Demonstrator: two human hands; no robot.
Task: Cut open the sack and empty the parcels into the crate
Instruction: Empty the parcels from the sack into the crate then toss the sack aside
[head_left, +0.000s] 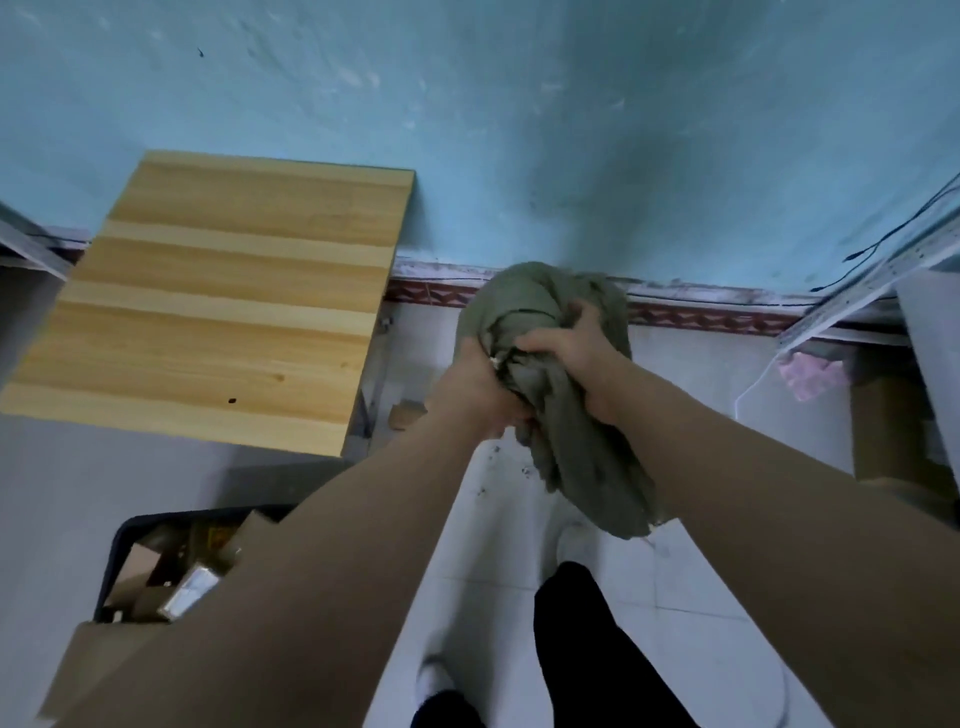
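A limp grey-green cloth sack (587, 457) hangs bunched in front of me, above the tiled floor. My left hand (480, 387) grips its crumpled left side. My right hand (571, 348) clutches the bundled top from the right, fingers curled into the fabric. The sack's loose lower end droops down towards my legs. At the lower left stands a dark crate (117, 551) holding several brown cardboard parcels (137, 564) and a wrapped packet; my left forearm hides part of it.
A wooden table (218, 301) stands at the left against the blue wall. Metal shelving (852, 306) and a tall cardboard box (883, 431) are at the right, with a pink cloth (810, 374) beside them. Cardboard lies at the bottom left (98, 660). White floor tiles (493, 525) lie below.
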